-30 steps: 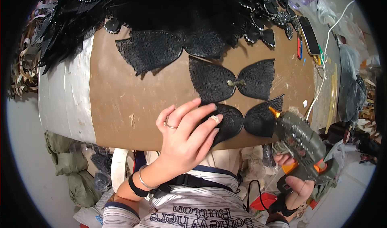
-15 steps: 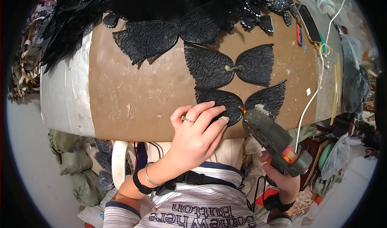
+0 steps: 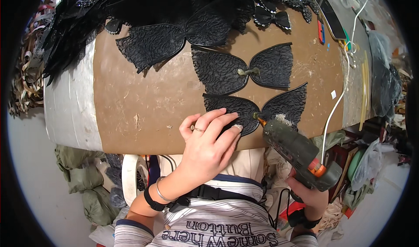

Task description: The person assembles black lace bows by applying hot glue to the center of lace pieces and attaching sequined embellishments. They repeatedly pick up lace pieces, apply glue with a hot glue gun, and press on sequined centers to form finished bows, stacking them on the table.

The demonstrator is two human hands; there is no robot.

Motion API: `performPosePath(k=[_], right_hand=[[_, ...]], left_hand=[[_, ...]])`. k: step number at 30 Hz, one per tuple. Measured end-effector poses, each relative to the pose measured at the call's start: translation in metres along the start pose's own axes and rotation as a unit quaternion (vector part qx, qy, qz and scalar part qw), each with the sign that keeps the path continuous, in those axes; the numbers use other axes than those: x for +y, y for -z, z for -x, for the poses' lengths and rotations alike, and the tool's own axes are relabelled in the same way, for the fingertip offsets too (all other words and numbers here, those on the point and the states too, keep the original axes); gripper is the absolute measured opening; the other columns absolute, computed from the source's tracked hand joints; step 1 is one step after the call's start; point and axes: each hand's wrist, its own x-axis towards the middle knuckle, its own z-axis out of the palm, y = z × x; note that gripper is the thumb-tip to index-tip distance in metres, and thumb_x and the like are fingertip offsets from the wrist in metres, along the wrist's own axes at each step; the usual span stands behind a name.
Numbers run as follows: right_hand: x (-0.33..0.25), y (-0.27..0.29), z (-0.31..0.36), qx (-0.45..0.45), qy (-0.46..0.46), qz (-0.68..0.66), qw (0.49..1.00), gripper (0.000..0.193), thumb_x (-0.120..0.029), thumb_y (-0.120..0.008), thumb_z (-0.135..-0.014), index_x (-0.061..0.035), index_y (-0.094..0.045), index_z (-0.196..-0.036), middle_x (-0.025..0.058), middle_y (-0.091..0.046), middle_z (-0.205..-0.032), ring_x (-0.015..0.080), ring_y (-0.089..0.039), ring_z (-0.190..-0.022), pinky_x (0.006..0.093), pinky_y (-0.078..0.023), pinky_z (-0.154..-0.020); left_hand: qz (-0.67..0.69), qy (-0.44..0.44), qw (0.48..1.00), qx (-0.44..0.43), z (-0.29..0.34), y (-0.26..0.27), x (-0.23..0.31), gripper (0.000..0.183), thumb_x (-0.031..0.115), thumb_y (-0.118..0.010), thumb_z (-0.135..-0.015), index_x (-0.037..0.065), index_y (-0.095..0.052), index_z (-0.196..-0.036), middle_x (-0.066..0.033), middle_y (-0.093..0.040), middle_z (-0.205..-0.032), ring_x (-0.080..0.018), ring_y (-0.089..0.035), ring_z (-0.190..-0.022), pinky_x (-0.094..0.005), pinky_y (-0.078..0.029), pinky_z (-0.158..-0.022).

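Observation:
My right hand (image 3: 310, 193) grips a dark hot glue gun (image 3: 290, 144), its orange nozzle pointing up and left. The tip meets a small greenish glue blob at the pinched centre of the nearest black lace bow-shaped piece (image 3: 227, 103). On that piece's left wing rest the fingers of my left hand (image 3: 207, 144), stretched out and slightly bent; a whitish bit sits at one fingertip. Just beyond lies a second lace piece (image 3: 273, 65) with a glue streak (image 3: 248, 72) across its middle. A third lace piece (image 3: 152, 44) is farther back on the left.
Black feathery and lace material (image 3: 144, 2) is heaped along the far side. Small beaded bows (image 3: 272, 18), a phone (image 3: 330, 20) and a red-and-blue cutter (image 3: 321, 31) lie at far right. The gun's white cord (image 3: 337, 105) runs past yellowish sticks (image 3: 365, 87).
A glue blob now shows at the nearest piece's centre, under the nozzle. The gun's tip has shifted slightly left. My left hand stays on the wing.

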Motion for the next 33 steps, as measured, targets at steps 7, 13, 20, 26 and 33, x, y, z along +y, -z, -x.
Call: performPosePath(k=[7,13,20,26,33], right_hand=[[0.001,0.009,-0.003,-0.047,0.058,-0.13,0.989,0.046,0.006,-0.067,-0.076,0.0055,-0.059,-0.121,0.0158,-0.069,-0.11,0.0266,-0.067,-0.105,0.0393,-0.053,-0.092],[0.006,0.01,-0.004,-0.052,0.023,-0.093,0.994,0.045,0.006,-0.064,-0.074,0.0083,-0.058,-0.118,0.0162,-0.068,-0.101,0.028,-0.066,-0.098,0.043,-0.051,-0.09],[-0.002,0.006,-0.006,-0.02,-0.043,-0.07,0.996,0.03,0.004,-0.068,-0.074,0.0044,-0.064,-0.104,0.0099,-0.068,-0.091,0.0167,-0.065,-0.083,0.0306,-0.052,-0.075],[-0.002,0.008,-0.003,0.023,-0.051,-0.054,0.997,0.026,0.003,-0.07,-0.074,0.0021,-0.063,-0.099,0.0058,-0.065,-0.085,0.0136,-0.062,-0.077,0.0288,-0.051,-0.07],[0.01,0.012,0.001,0.047,-0.007,0.018,0.999,0.019,0.0,-0.075,-0.075,-0.0028,-0.066,-0.091,0.0024,-0.067,-0.082,0.012,-0.064,-0.073,0.0286,-0.052,-0.065]], left_hand=[[-0.003,-0.003,1.0,0.002,-0.001,-0.002,0.002,0.02,0.013,-0.073,-0.079,0.012,-0.07,-0.098,-0.0021,-0.064,-0.118,-0.0217,-0.055,-0.118,-0.0436,-0.028,-0.101],[-0.011,0.004,1.0,-0.009,-0.002,0.0,0.004,0.021,0.013,-0.074,-0.079,0.014,-0.071,-0.099,-0.002,-0.065,-0.118,-0.0224,-0.055,-0.118,-0.0437,-0.028,-0.101],[-0.018,0.009,1.0,-0.022,-0.003,0.001,0.005,0.024,0.011,-0.075,-0.077,0.016,-0.072,-0.101,-0.0021,-0.065,-0.119,-0.0239,-0.055,-0.119,-0.0435,-0.029,-0.101],[-0.02,0.01,1.0,-0.022,-0.004,0.002,0.005,0.023,0.011,-0.075,-0.077,0.016,-0.072,-0.1,-0.0021,-0.065,-0.119,-0.024,-0.055,-0.119,-0.0434,-0.029,-0.101],[-0.024,0.006,0.999,-0.027,-0.005,0.002,0.006,0.022,0.013,-0.075,-0.077,0.015,-0.072,-0.099,-0.002,-0.065,-0.118,-0.0236,-0.055,-0.118,-0.0432,-0.029,-0.1]])
